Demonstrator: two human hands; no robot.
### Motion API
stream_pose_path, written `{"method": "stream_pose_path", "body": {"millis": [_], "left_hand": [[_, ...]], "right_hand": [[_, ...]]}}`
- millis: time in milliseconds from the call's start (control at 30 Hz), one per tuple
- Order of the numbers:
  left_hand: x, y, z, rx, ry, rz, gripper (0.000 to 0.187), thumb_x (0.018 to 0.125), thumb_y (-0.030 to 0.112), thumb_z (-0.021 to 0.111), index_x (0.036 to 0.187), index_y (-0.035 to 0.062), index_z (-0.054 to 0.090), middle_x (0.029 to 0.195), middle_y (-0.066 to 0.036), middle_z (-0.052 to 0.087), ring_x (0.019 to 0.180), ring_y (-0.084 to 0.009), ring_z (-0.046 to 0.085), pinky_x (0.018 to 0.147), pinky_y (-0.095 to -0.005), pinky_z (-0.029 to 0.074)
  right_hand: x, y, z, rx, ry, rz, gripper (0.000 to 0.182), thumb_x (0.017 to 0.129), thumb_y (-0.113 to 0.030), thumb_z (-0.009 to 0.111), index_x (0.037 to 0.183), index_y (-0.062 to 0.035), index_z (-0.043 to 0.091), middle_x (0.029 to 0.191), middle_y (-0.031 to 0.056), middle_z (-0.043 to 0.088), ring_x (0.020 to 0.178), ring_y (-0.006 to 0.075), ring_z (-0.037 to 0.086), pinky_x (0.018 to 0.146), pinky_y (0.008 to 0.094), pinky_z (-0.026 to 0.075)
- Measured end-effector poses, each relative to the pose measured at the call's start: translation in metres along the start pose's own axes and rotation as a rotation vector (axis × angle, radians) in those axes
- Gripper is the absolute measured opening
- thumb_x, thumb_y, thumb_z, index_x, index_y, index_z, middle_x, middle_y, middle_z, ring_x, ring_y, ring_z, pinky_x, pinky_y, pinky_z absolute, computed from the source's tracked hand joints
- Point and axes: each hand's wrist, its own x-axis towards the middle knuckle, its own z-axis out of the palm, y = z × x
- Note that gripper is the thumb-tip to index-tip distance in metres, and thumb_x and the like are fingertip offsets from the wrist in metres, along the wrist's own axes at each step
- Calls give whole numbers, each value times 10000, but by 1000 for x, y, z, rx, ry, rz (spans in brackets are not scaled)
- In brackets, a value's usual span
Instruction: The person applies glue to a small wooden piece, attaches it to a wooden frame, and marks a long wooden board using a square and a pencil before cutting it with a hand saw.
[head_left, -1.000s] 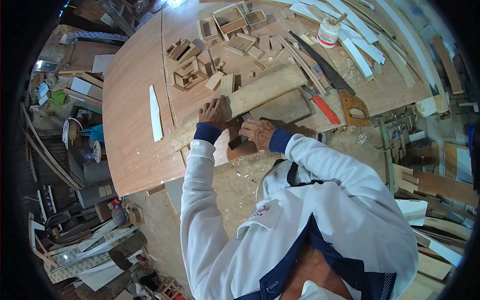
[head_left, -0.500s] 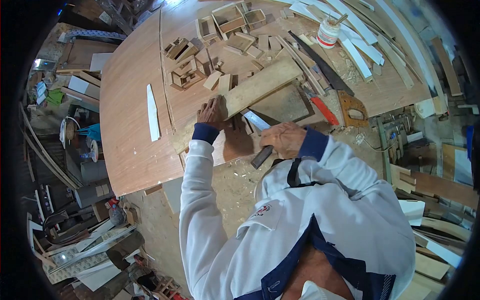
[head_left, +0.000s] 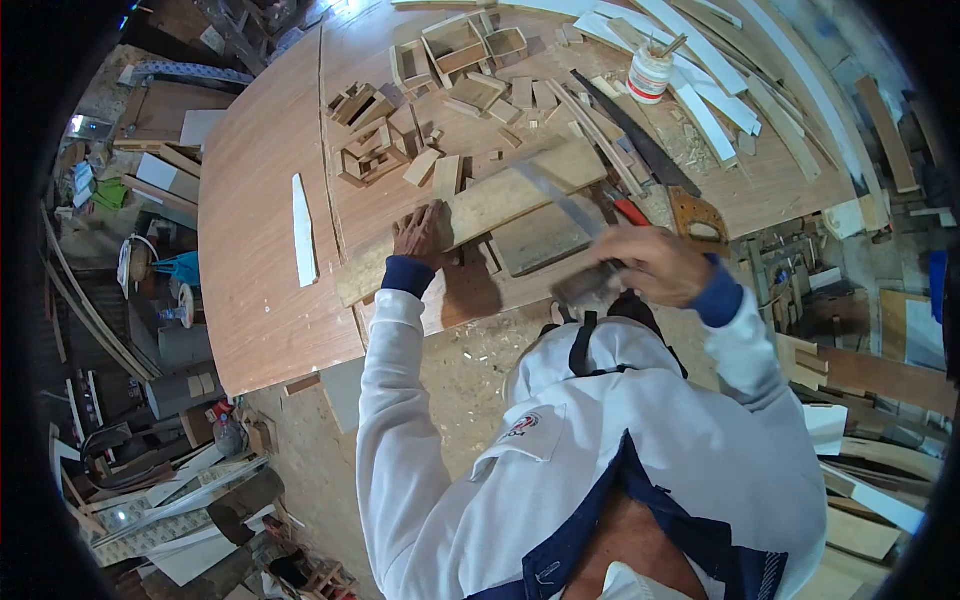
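Observation:
A long pale wooden board (head_left: pixel 510 195) lies at a slant over the table's near side. My left hand (head_left: pixel 418 232) rests across its left part, fingers over the top face and toward the far edge, gripping it. Blurred by motion, my right hand (head_left: pixel 655 262) is closed on what looks like a try square (head_left: pixel 562 200). Its metal blade extends up and left over the board, and its dark stock hangs below the hand. Beneath the board's right part lies a flat rectangular block (head_left: pixel 545 240). A red-handled tool (head_left: pixel 630 210) is partly visible beyond my right hand.
Small wooden boxes (head_left: pixel 455 50) and several offcuts lie at the back. A handsaw (head_left: pixel 690 215), a white glue pot (head_left: pixel 650 75) and long strips (head_left: pixel 705 120) occupy the right side. A white tapered piece (head_left: pixel 304 230) lies left on the wooden tabletop (head_left: pixel 260 290).
My right hand has moved right and slightly up with the try square, whose blade now shows above the board. My left hand stays on the board, which has barely shifted.

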Motion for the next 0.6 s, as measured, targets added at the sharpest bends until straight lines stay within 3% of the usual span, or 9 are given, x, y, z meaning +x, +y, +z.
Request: {"method": "stream_pose_path", "body": {"millis": [200, 333, 433, 500, 533, 567, 600], "left_hand": [[-3, 7, -4, 47, 27, -15, 1051, 518, 314, 866, 1410, 177, 327, 1419, -89, 393, 1328, -356, 337, 1044, -653, 234], [-12, 14, 0, 67, 126, -55, 1017, 560, 301, 854, 1417, 193, 318, 1437, -82, 372, 1359, -347, 296, 1043, -685, 206], [-30, 26, -7, 109, 172, -111, 899, 646, 284, 785, 1405, 169, 319, 1416, -96, 389, 1309, -359, 354, 1032, -625, 288], [-44, 37, -4, -84, 386, -191, 713, 717, 257, 725, 1329, 108, 391, 1316, -143, 445, 1201, -369, 438, 941, -534, 409], [-49, 45, 1, -32, 407, -266, 511, 750, 262, 695, 1173, 53, 497, 1137, -172, 512, 1057, -370, 502, 822, -465, 466], [-54, 54, 10, -118, 442, -305, 374, 765, 285, 689, 1036, 55, 573, 1022, -163, 538, 977, -369, 530, 783, -461, 475], [-56, 63, 17, -174, 422, -352, 342, 771, 299, 686, 999, 62, 591, 1000, -160, 550, 968, -363, 536, 788, -453, 475]], "right_hand": [[53, 75, 61, -370, 326, 0, 315, 724, -5, 637, 1034, -54, 606, 1036, 115, 599, 989, 310, 581, 873, 392, 467], [76, 94, 68, -464, 308, 24, 314, 731, -5, 628, 1032, -95, 616, 1043, 79, 605, 1003, 296, 577, 856, 392, 491], [84, 97, 71, -534, 350, 5, 295, 739, -4, 606, 1018, -99, 624, 1038, 69, 612, 1019, 288, 571, 848, 397, 496], [86, 100, 73, -515, 331, 7, 269, 746, -11, 585, 994, -101, 635, 1043, 59, 617, 1020, 281, 568, 841, 393, 501], [87, 103, 76, -533, 353, 6, 264, 745, -15, 582, 987, -103, 639, 1044, 54, 617, 1008, 280, 569, 833, 391, 504], [86, 107, 78, -552, 374, 4, 259, 744, -19, 580, 980, -104, 643, 1045, 50, 617, 995, 278, 571, 825, 388, 507], [85, 108, 78, -552, 368, 1, 259, 744, -19, 580, 980, -104, 643, 1045, 50, 617, 995, 278, 571, 825, 388, 507]]}}
